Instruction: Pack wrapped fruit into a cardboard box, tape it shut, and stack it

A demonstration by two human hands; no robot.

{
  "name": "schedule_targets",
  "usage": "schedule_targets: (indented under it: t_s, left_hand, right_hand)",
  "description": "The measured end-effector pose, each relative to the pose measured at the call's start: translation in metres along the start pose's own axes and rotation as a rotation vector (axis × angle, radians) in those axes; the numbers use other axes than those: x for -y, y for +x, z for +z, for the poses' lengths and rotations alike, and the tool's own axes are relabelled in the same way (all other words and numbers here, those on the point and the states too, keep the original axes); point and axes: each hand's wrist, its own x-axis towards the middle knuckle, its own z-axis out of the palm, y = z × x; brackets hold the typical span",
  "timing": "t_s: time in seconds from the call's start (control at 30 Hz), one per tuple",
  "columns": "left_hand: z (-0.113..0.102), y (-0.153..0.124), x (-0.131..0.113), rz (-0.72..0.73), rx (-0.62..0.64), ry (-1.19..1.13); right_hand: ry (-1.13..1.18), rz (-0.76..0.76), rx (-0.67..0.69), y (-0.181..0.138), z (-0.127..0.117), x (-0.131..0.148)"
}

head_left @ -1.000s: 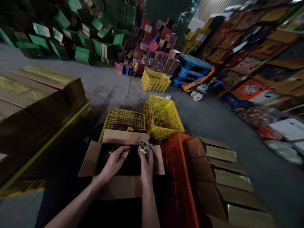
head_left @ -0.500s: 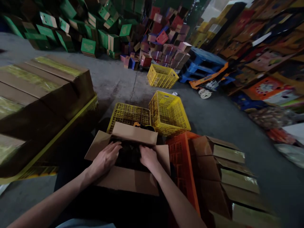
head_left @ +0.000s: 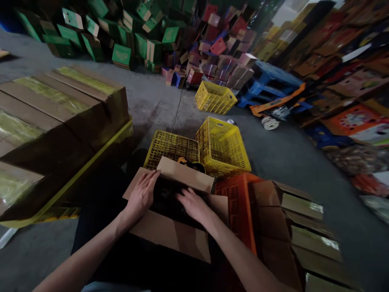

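Observation:
An open cardboard box (head_left: 174, 235) sits in front of me with its flaps folded outward. Its inside holds dark contents (head_left: 167, 196) too dim to identify. My left hand (head_left: 142, 194) rests at the box's left side, fingers stretched out over the left flap, their tips near the corner of the far flap (head_left: 185, 174). My right hand (head_left: 194, 205) reaches over the right flap (head_left: 220, 205) into the opening. Its fingers are apart above or on the dark contents; whether they touch them I cannot tell.
Taped cartons (head_left: 75, 101) stand on the left over a yellow crate. Yellow crates (head_left: 225, 146) lie ahead, with a tape dispenser (head_left: 191, 164) behind the box. An orange crate (head_left: 237, 198) and more cartons (head_left: 306, 207) stand right. A pallet jack (head_left: 278, 101) is farther back.
My left hand has shifted from the box's inner edge onto the left flap. The right hand has moved inward from the right side. The view has swung slightly left.

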Motion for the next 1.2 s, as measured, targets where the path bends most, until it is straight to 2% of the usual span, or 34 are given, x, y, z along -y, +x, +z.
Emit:
schedule_targets:
  t_s: [0.07,0.13,0.2,0.27,0.33,0.4,0.5,0.63,0.73,0.8,0.83,0.93,1.0,1.1,1.2]
  left_hand:
    - [0.002,-0.002,0.0,-0.003,-0.001,-0.008]
    - [0.003,-0.002,0.001,-0.002,-0.014,-0.015]
    - [0.003,-0.003,0.0,0.01,-0.021,-0.011]
    - [0.002,-0.003,0.0,0.021,-0.017,0.004]
    - [0.0,-0.003,-0.002,0.027,-0.005,0.021]
    - [-0.001,-0.003,-0.002,0.032,-0.001,0.034]
    - [0.0,-0.005,-0.002,0.047,0.005,0.039]
    - [-0.003,-0.007,-0.004,0.047,0.039,0.055]
    - [-0.012,-0.005,-0.018,0.042,0.154,0.125]
    - [-0.018,-0.005,-0.034,0.073,0.289,0.155]
    - [-0.02,-0.006,-0.043,0.108,0.368,0.144]
    - [-0.02,-0.013,-0.067,0.213,0.64,0.053]
    - [-0.015,-0.02,-0.075,0.193,0.772,0.051]
    - [-0.01,-0.028,-0.072,0.155,0.786,0.102]
    - [-0.008,-0.029,-0.055,0.147,0.708,0.146]
  right_hand:
    - [0.0,0.028,-0.009,-0.018,-0.013,-0.008]
    - [0.01,0.027,-0.026,-0.018,-0.023,-0.001]
    - [0.07,-0.032,-0.029,0.0,-0.022,0.015]
    - [0.182,-0.129,0.071,0.024,-0.013,0.031]
    - [0.22,-0.077,0.082,0.043,-0.002,0.037]
    - [0.231,-0.005,0.033,0.047,0.004,0.033]
    - [0.234,0.089,-0.042,0.027,-0.005,0.019]
    - [0.205,0.127,-0.037,-0.015,-0.028,0.006]
    - [0.134,0.253,0.101,-0.038,-0.023,0.003]
    - [0.093,0.329,0.218,-0.046,-0.009,0.002]
    - [0.077,0.361,0.228,-0.048,0.0,0.002]
    - [0.055,0.421,0.124,-0.047,0.022,0.001]
    - [0.056,0.444,0.059,-0.043,0.029,0.003]
    - [0.084,0.43,0.009,-0.031,0.029,0.011]
    - [0.145,0.241,-0.045,-0.013,0.028,0.024]
